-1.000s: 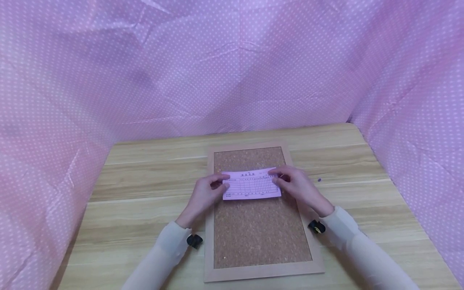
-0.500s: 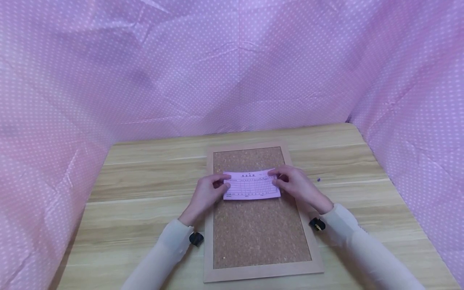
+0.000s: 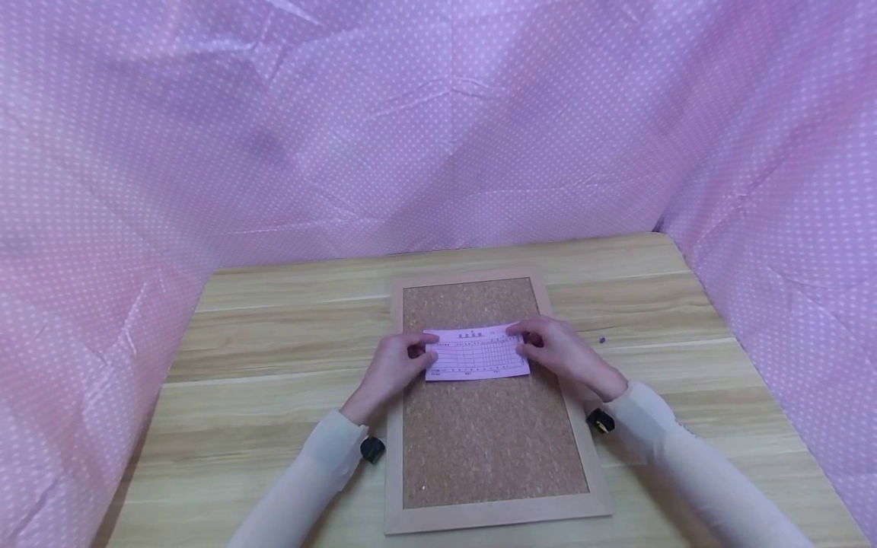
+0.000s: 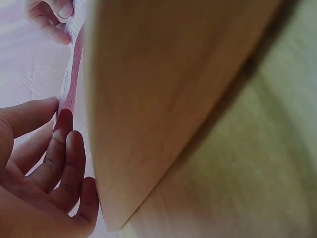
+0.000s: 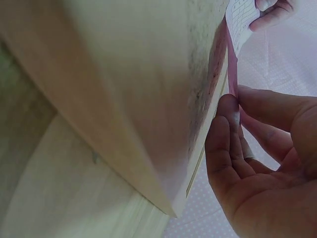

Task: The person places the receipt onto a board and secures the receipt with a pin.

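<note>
A pink printed form slip [image 3: 473,354], with ruled lines and a grid, spans between both hands over a framed cork board [image 3: 493,441]. My left hand [image 3: 393,369] pinches the slip's left edge between thumb and fingers; in the left wrist view that hand [image 4: 49,163] has its lower fingers close by the board's frame. At the slip's right edge, my right hand [image 3: 565,354] pinches it the same way. The right wrist view shows the slip [image 5: 240,29] bowed and close over the cork, gripped by the right thumb and fingertips.
The board lies lengthwise on a wood-grain table [image 3: 274,365]. A small dark blue bit [image 3: 602,340] rests on the table right of the board. Pink dotted cloth [image 3: 438,137] hangs behind and along both sides.
Both hands have shifted slightly down with the slip, the left one also a little to the right. Each keeps its pinch on the slip. The board has stayed put.
</note>
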`<act>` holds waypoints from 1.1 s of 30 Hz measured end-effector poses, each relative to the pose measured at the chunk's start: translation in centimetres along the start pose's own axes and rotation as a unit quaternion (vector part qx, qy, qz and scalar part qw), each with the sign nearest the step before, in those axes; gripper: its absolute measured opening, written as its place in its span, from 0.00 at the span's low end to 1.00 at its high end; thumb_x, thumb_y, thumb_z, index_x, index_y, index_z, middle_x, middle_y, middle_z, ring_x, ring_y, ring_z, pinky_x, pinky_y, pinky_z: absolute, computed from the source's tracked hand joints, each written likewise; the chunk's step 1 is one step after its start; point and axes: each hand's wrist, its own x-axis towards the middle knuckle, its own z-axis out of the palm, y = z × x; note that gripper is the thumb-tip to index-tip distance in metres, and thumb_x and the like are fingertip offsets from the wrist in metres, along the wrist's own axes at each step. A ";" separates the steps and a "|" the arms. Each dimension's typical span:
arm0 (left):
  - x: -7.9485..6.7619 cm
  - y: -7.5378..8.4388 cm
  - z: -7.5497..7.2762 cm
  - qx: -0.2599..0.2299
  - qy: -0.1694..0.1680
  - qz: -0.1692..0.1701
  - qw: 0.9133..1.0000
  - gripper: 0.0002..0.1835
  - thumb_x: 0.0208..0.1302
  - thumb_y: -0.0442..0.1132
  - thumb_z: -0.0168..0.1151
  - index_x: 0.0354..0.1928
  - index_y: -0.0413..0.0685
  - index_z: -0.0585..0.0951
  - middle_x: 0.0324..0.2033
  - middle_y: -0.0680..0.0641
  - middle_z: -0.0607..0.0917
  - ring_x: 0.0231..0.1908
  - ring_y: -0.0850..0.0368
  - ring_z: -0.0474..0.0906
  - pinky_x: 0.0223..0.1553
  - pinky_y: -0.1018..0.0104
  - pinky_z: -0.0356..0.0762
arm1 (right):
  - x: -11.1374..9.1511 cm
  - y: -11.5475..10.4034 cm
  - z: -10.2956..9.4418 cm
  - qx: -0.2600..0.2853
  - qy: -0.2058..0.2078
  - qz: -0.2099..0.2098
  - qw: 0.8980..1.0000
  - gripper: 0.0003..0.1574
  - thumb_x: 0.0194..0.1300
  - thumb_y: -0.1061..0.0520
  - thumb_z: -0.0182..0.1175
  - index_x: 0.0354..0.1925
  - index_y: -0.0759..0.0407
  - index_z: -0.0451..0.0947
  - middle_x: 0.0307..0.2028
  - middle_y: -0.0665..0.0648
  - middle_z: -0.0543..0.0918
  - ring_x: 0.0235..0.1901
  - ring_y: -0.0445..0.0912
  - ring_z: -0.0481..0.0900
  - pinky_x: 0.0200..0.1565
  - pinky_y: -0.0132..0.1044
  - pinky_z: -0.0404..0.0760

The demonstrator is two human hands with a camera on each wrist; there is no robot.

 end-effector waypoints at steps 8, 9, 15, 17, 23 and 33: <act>0.2 0.1 0.2 0.038 -0.004 0.011 0.999 0.16 0.68 0.35 0.69 0.56 0.46 0.87 0.47 0.48 0.87 0.40 0.57 0.80 0.42 0.61 0.79 | 0.2 0.2 0.0 -0.006 -0.025 0.008 1.000 0.23 0.66 0.63 0.68 0.59 0.64 0.83 0.44 0.56 0.84 0.40 0.47 0.78 0.44 0.43 0.77; 0.2 0.1 0.2 0.043 -0.004 0.013 0.999 0.16 0.68 0.35 0.69 0.57 0.46 0.87 0.47 0.47 0.87 0.40 0.57 0.80 0.43 0.61 0.79 | 0.2 0.3 0.0 -0.006 -0.028 0.011 1.000 0.23 0.66 0.63 0.69 0.59 0.64 0.83 0.43 0.55 0.84 0.39 0.46 0.78 0.44 0.42 0.77; 0.3 0.1 0.1 0.075 -0.007 0.018 0.997 0.17 0.68 0.38 0.69 0.58 0.46 0.86 0.49 0.46 0.87 0.46 0.52 0.80 0.49 0.54 0.77 | 0.4 0.3 0.0 -0.012 -0.039 0.018 0.999 0.25 0.65 0.62 0.70 0.60 0.64 0.82 0.39 0.54 0.82 0.37 0.46 0.76 0.41 0.40 0.75; 0.2 0.1 0.1 0.083 -0.005 0.020 0.996 0.18 0.68 0.39 0.70 0.58 0.46 0.86 0.52 0.44 0.87 0.50 0.49 0.80 0.53 0.50 0.76 | 0.4 0.3 0.1 -0.017 -0.041 0.017 0.999 0.25 0.65 0.62 0.71 0.60 0.64 0.82 0.39 0.54 0.81 0.37 0.46 0.76 0.41 0.40 0.75; 0.1 0.0 0.1 0.120 0.000 0.040 0.992 0.18 0.67 0.42 0.71 0.57 0.46 0.87 0.54 0.43 0.86 0.55 0.46 0.79 0.59 0.46 0.71 | 0.4 0.2 0.0 -0.033 -0.048 0.019 0.998 0.26 0.65 0.60 0.71 0.61 0.64 0.82 0.39 0.53 0.80 0.38 0.46 0.74 0.41 0.40 0.73; 0.0 -0.4 0.1 0.196 0.004 0.072 0.978 0.20 0.64 0.44 0.74 0.57 0.48 0.87 0.48 0.46 0.82 0.44 0.51 0.75 0.54 0.50 0.68 | 0.6 0.4 0.1 -0.039 -0.061 0.027 0.997 0.28 0.64 0.59 0.71 0.62 0.64 0.81 0.39 0.53 0.78 0.37 0.46 0.73 0.39 0.39 0.72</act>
